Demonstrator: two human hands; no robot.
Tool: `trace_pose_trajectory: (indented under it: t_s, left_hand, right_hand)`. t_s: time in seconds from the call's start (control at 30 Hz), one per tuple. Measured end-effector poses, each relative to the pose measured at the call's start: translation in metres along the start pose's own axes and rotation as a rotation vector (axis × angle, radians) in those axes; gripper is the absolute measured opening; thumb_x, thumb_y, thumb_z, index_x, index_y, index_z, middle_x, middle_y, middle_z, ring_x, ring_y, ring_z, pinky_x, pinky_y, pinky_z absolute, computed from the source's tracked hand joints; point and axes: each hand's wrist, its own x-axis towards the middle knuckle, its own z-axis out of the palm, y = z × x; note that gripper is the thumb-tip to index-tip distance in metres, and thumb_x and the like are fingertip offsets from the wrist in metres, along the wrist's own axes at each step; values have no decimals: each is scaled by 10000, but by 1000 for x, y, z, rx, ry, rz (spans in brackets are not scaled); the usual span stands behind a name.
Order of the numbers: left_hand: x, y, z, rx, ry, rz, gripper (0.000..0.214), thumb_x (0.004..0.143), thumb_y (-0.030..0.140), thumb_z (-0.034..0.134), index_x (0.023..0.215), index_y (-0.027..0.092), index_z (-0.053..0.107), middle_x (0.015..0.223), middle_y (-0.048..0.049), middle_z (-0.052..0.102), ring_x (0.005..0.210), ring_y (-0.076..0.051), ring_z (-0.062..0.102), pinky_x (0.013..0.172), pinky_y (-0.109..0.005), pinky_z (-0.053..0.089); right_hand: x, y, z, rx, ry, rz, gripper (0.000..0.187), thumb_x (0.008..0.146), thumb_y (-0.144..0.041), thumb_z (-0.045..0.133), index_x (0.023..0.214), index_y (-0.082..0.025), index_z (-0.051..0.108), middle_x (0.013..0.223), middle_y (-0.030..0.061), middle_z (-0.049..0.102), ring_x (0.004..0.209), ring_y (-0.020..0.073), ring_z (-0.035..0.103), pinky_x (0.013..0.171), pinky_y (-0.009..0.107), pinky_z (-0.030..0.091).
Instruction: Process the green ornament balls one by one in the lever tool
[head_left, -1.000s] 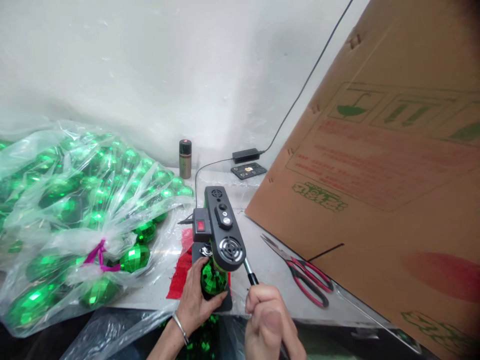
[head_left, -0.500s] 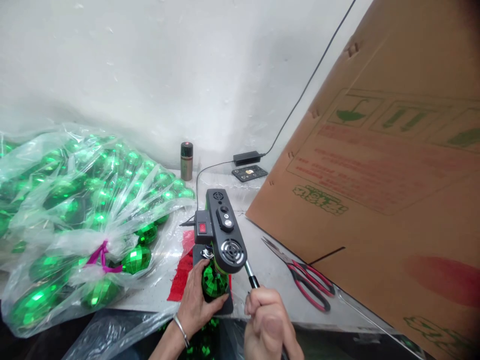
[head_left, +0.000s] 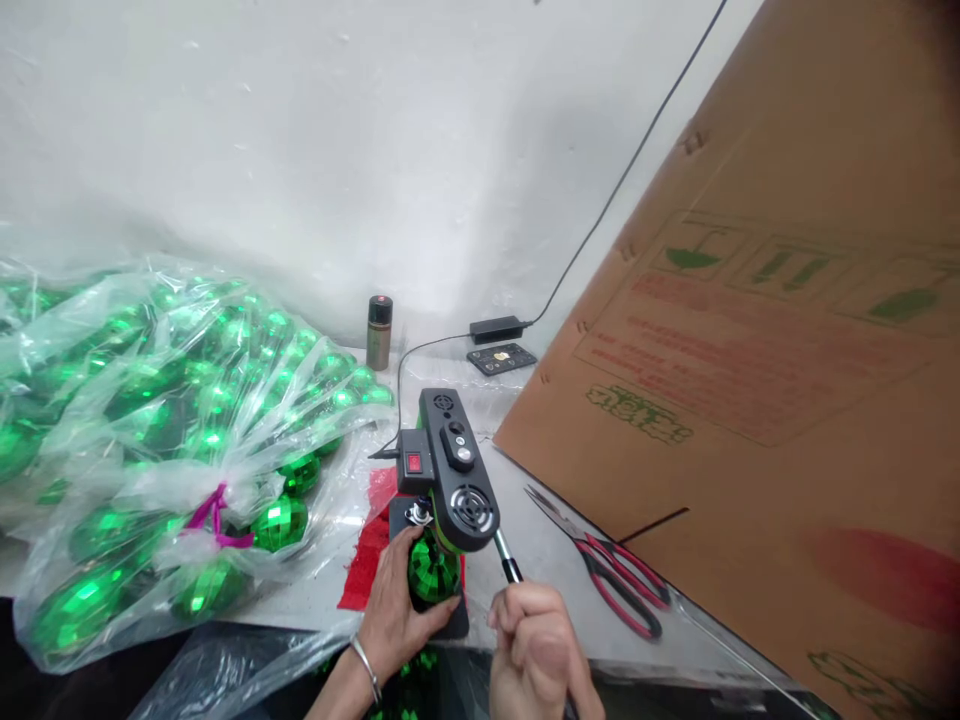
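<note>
A shiny green faceted ball ornament (head_left: 433, 570) sits under the front end of a black bench machine (head_left: 457, 455), which has a red switch on its side. My left hand (head_left: 397, 595), with a bangle at the wrist, curls its fingers and thumb around the ball from the left. To the right of the machine, my right hand (head_left: 536, 640) is closed around the grip end of the machine's lever (head_left: 507, 556). The ball's underside is hidden by my hand and the machine's base. Beneath the machine lies a red cloth (head_left: 364, 560).
A clear plastic bag (head_left: 45, 380) full of green balls, tied with pink ribbon, covers the left side. Red-handled scissors (head_left: 611, 570) lie on the right beside a big cardboard box (head_left: 720, 400). A bottle (head_left: 379, 333), power adapter (head_left: 496, 329) and phone (head_left: 501, 358) stand near the wall.
The camera view has shifted slightly, so the scene sits a little lower and to the right. Both hands keep their hold, on the ball and on the lever.
</note>
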Motion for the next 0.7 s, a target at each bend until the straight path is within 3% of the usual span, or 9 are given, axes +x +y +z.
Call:
trace_pose_trajectory:
  t_s: [0.27, 0.7]
  left_hand:
    - [2, 0, 0, 9, 5, 16, 796, 759, 391, 917, 1477, 166, 656, 1425, -226, 786, 1355, -471, 758, 1175, -713, 618]
    - [3, -5, 5, 33, 16, 21, 804, 768, 407, 898, 1491, 164, 644, 1443, -225, 779, 1377, -460, 751, 1186, -705, 617]
  right_hand:
    - [2, 4, -2, 37, -41, -2, 438, 1163, -195, 489, 728, -230, 530, 687, -34, 542, 580, 111, 525, 504, 233, 420]
    - [17, -11, 14, 13, 37, -18, 557, 1213, -280, 483, 660, -225, 463, 650, -55, 495, 546, 89, 478, 474, 228, 378]
